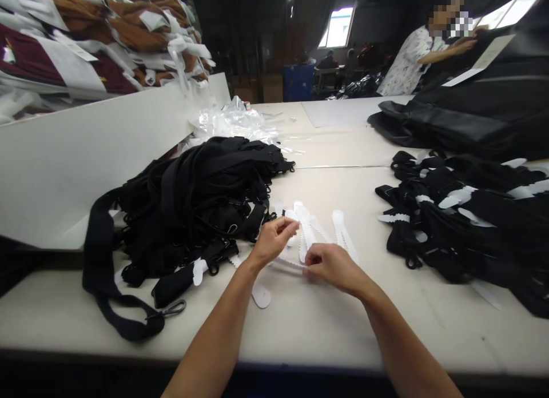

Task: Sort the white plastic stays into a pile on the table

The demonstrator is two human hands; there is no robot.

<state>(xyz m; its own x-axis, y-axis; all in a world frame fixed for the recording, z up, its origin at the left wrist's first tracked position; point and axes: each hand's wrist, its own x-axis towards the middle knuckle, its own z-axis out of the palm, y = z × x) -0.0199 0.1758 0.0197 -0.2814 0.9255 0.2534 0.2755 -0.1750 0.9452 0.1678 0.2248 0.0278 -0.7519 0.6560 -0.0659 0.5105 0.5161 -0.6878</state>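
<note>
My left hand (273,239) and my right hand (332,266) meet over the table's middle, both pinched on a thin white serrated plastic strip (286,263) stretched between them. Several more white plastic strips (341,229) lie loose on the table just beyond my fingers. A heap of black straps (197,198) with metal hooks sits to the left of my left hand. One strap end with a white tab (198,270) lies close to my left wrist.
A second pile of black straps with white strips (463,221) lies at the right. Black bags (467,118) are stacked far right, where another person (412,58) works. A white board (86,158) with stacked brown garments (86,38) slopes at the left. Clear plastic bags (235,120) lie behind.
</note>
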